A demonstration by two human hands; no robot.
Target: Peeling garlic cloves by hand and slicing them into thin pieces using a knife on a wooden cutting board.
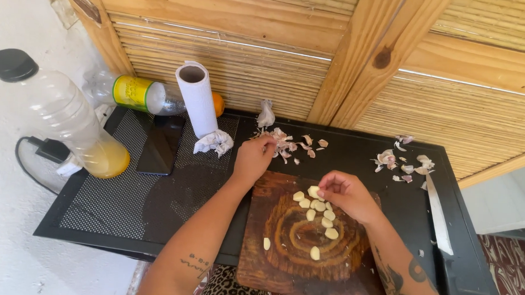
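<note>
Pale, peeled garlic cloves [320, 214] between two bare hands: right hand [347, 194] pinched shut on one clove at the top of the pile, left hand [253, 159] curled at the board's far edge, fingertips among papery skins [291, 144], grip unclear. Likely light, firm, a little slick; best taken by the sides between thumb and fingertip. Roughly a dozen cloves on one round-grained wooden board [299, 271]. Beyond, one knife [438, 216], one paper roll [196, 98], two plastic bottles [60, 117], one phone [161, 144].
</note>
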